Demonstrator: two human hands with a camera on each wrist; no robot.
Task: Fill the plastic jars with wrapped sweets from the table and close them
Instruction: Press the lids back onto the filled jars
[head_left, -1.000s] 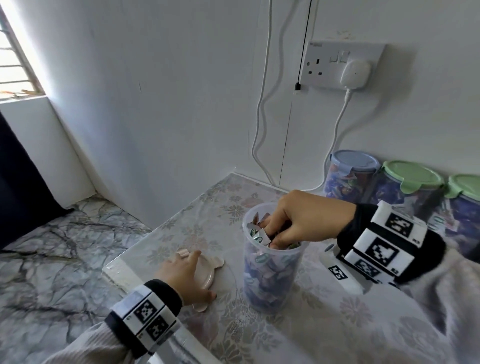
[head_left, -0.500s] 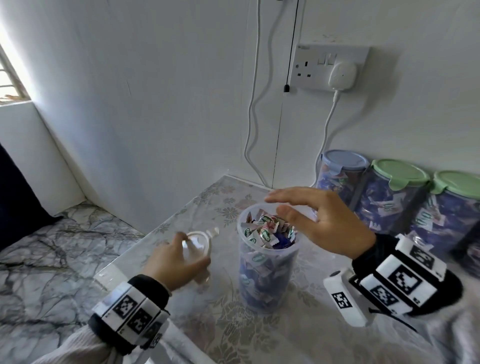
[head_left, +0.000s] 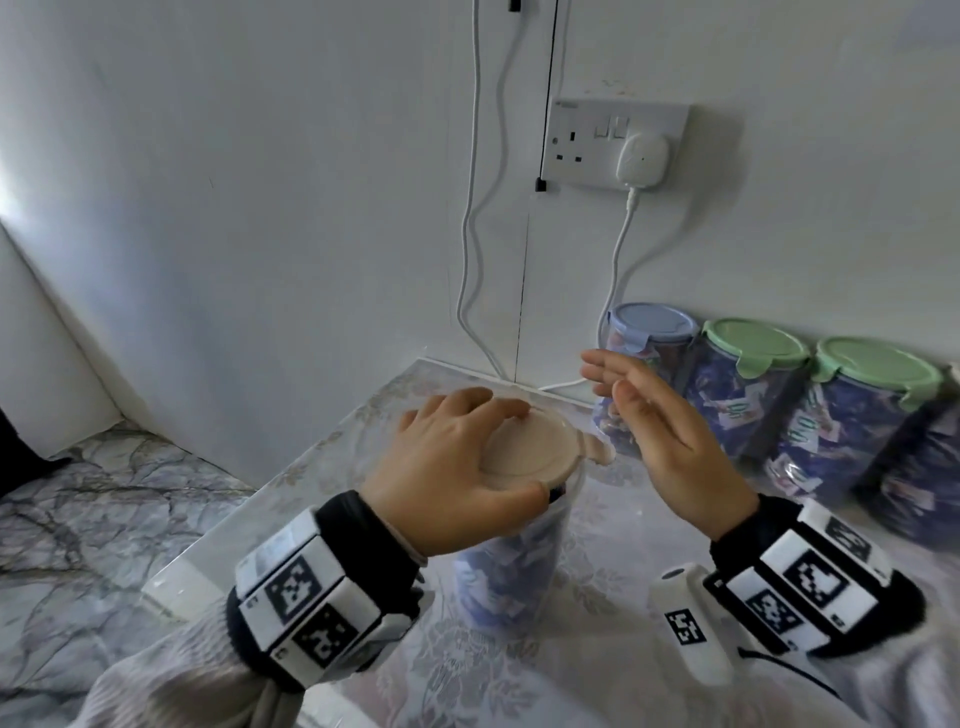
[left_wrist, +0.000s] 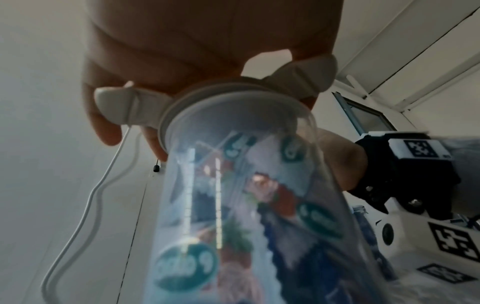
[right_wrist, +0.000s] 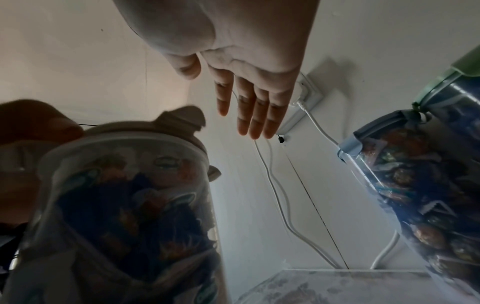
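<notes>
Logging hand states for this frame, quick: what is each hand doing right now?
Left hand: fingers curled over the beige lid, holding it on the jar.
Right hand: open, fingers straight, holding nothing.

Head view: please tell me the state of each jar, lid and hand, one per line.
Front jar: upright, full of wrapped sweets, lid resting on top.
Beige lid: on the jar mouth, clip tabs sticking out, not folded down.
Left hand: grips the lid from above.
Right hand: open, holds nothing, beside the jar.
Blue-lidded jar: filled, closed.
Two green-lidded jars: filled, closed.
</notes>
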